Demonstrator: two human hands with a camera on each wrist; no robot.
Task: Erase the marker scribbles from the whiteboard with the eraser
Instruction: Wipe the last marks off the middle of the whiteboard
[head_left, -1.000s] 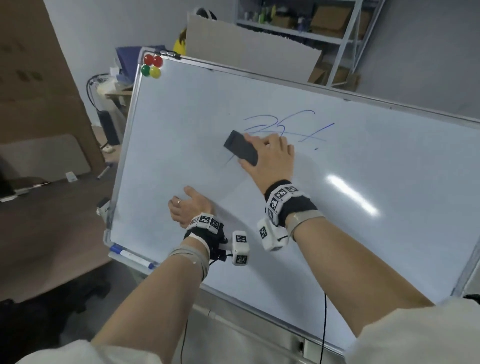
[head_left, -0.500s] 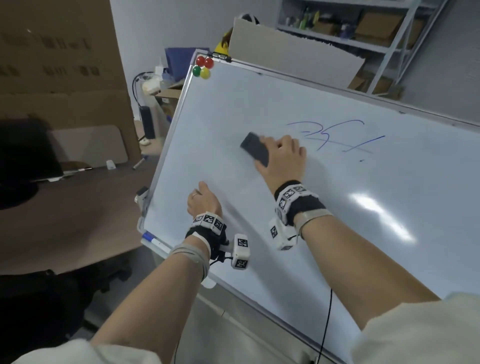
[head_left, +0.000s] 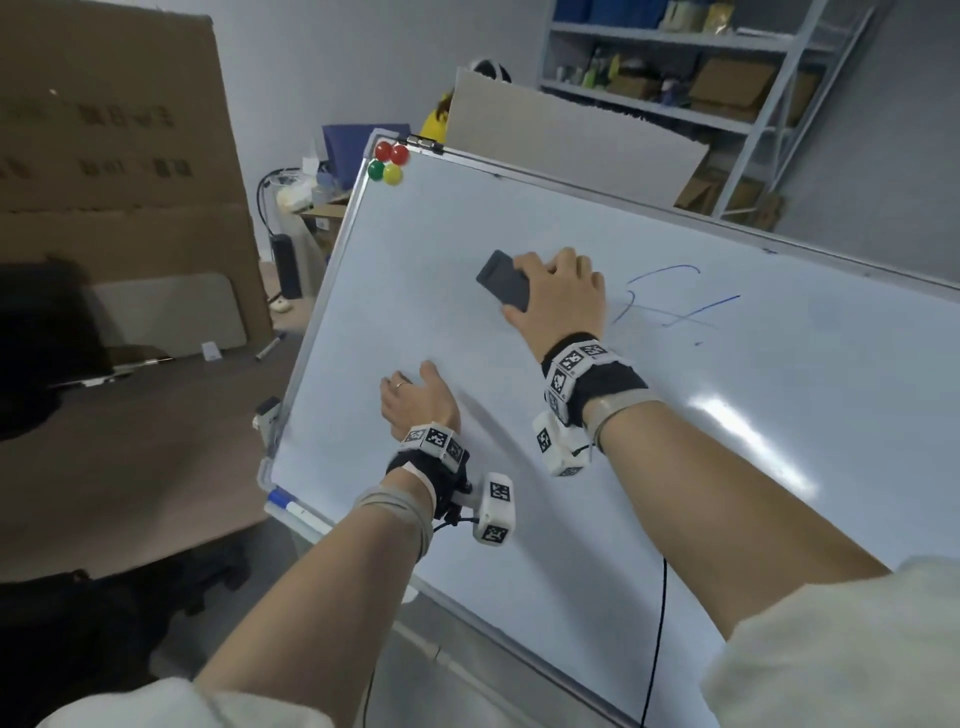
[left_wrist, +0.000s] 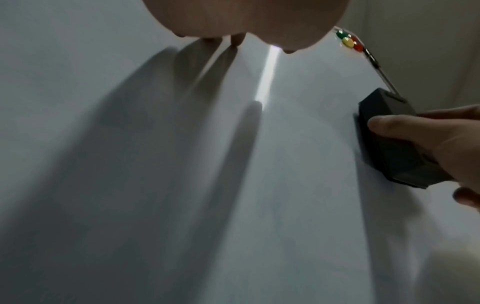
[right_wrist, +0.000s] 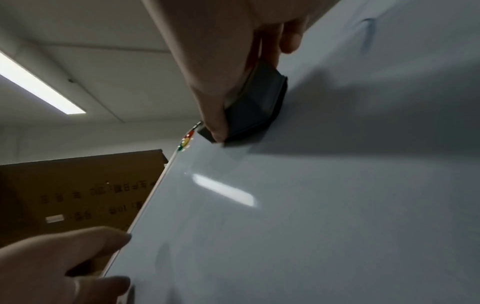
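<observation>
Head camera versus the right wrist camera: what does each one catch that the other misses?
Only the head view shows the blue scribbles left to wipe, the marker in the tray, the shelves and both wrist bands. Only the right wrist view shows the ceiling light and the eraser's pad edge meeting the whiteboard. Both show the right hand gripping the eraser, the left hand on the board, the coloured magnets and the cardboard box.

Whiteboard (head_left: 675, 467), white, metal-framed, tilted across the frame's centre and right. On its surface: four round magnets (head_left: 388, 162), two red, one green, one yellow, at the upper-left corner; blue marker scribbles (head_left: 670, 304) right of centre. Blue-capped marker (head_left: 291, 505) in the ledge at its lower-left corner.
</observation>
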